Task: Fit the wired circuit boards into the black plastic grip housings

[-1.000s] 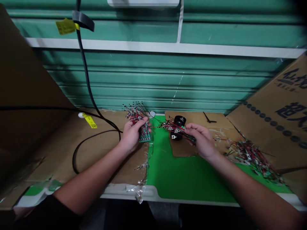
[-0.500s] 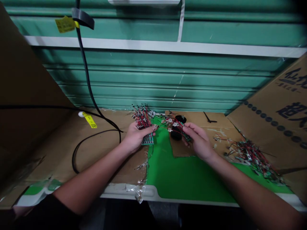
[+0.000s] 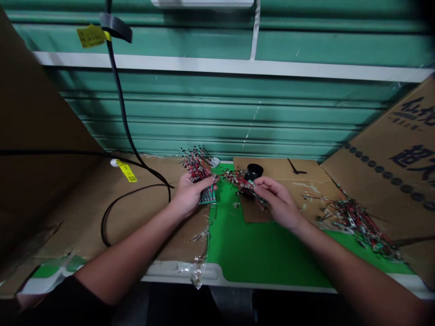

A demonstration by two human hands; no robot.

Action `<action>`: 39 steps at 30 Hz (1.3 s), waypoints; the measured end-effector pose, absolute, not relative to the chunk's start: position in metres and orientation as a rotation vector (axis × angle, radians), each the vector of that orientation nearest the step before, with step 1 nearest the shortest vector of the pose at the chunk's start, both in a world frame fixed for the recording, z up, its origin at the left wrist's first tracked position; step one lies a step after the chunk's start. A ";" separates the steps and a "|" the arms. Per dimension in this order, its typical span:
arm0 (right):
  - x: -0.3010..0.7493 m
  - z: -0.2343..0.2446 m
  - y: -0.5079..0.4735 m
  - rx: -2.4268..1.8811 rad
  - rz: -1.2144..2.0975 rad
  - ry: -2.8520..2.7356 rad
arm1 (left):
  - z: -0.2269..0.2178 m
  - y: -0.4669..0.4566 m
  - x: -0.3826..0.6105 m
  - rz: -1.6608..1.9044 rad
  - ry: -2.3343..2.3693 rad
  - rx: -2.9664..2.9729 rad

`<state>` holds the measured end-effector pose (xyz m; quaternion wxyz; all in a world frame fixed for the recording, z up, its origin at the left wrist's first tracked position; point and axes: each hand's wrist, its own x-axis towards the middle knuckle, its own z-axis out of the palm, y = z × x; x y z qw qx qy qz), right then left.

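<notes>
Right-hand carton (image 3: 406,136): large dark "超" legible, neighbouring characters uncertain | small line beneath upper characters: illegible | upper yellow tag (image 3: 90,36): print illegible | lower yellow tag (image 3: 125,170): code-like square, print illegible

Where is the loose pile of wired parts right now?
In the head view, the loose pile of wired parts lies on the right, to the right of the right hand and beside the cardboard wall with dark printing.

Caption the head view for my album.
Left hand and right hand each hold thin red-and-black wires with green circuit boards at a green-surfaced table.
</notes>
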<state>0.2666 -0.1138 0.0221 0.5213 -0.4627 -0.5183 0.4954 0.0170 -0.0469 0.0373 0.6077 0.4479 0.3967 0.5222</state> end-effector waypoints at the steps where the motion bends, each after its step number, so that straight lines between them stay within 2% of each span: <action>1: 0.267 0.023 -0.115 -1.101 1.169 -1.242 | 0.036 -0.047 0.017 1.206 0.920 1.046; 10: 0.262 0.018 -0.114 -1.106 1.284 -1.252 | 0.030 -0.052 0.022 1.179 0.996 1.177; 19: 0.260 0.018 -0.115 -1.145 1.439 -1.362 | 0.036 -0.051 0.020 1.331 1.084 1.189; 29: 0.274 0.033 -0.114 -1.130 1.222 -1.760 | 0.033 -0.039 0.012 1.391 1.062 1.243; 39: 0.298 0.029 -0.100 -1.123 1.319 -1.157 | 0.020 0.013 -0.034 1.146 1.646 1.435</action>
